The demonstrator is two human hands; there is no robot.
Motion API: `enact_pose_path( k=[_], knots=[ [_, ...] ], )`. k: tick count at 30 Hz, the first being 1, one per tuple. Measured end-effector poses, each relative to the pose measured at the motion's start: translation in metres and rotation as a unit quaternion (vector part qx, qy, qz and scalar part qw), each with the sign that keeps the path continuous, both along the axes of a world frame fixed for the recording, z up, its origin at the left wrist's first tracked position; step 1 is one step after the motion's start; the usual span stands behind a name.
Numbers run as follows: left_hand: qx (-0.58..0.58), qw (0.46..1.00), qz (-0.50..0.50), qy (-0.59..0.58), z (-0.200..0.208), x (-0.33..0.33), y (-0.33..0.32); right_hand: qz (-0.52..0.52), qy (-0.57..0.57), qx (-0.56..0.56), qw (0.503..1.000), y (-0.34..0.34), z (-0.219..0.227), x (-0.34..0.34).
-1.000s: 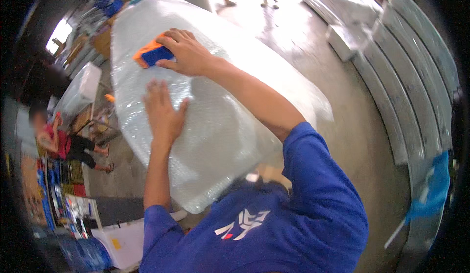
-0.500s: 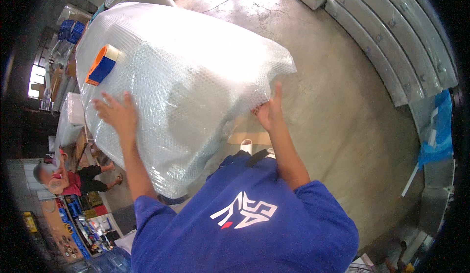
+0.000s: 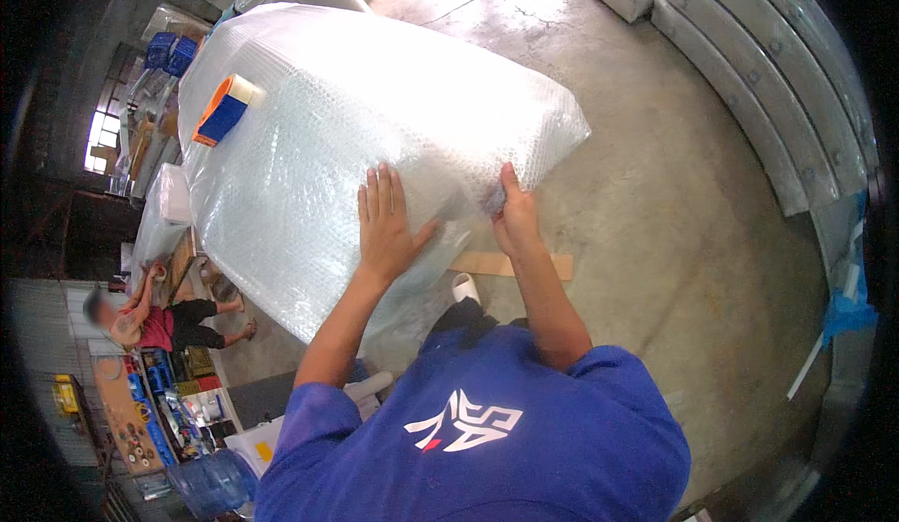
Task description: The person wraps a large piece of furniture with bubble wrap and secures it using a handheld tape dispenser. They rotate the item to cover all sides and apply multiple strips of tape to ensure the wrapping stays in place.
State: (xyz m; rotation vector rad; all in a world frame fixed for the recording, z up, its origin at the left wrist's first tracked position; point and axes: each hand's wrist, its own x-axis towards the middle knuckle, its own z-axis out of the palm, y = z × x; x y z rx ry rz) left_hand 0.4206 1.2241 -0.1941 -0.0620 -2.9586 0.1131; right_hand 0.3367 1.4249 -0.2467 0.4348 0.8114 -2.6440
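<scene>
A large bulky item wrapped in clear bubble wrap (image 3: 309,119) fills the space in front of me. My left hand (image 3: 386,232) lies flat on the wrap near its front side, fingers stretched out. To its right, my right hand (image 3: 517,220) grips a gathered edge of the bubble wrap, thumb on top; the fingers underneath are partly hidden. On the far left of the bundle rests a tape roll (image 3: 218,119), orange inside with blue and pale outer parts, away from both hands. What lies inside the wrap is hard to make out.
Long wrapped panels (image 3: 749,73) line the right side, with blue sheeting (image 3: 847,311) nearer. A flat cardboard strip (image 3: 515,264) lies on the concrete floor by my foot. To the left, another person (image 3: 164,323) sits near a tool-covered bench (image 3: 178,400). A blue water bottle (image 3: 211,483) stands lower left.
My left hand has moved right, from near the tape roll onto the wrap's front middle. My right hand has closed on the wrap's edge. The view has shifted slightly.
</scene>
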Motion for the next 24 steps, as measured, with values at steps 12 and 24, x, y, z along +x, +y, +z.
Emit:
enact_pose_path(
  k=[12,24],
  knots=[
    [-0.005,0.998,-0.058,0.032,-0.011,0.004,-0.011,-0.045,0.012,0.039,0.998,-0.031,0.002,0.027],
    [0.036,0.958,-0.245,0.146,0.009,0.001,-0.009,-0.085,0.024,0.042,0.995,-0.054,-0.008,0.073]
  ],
)
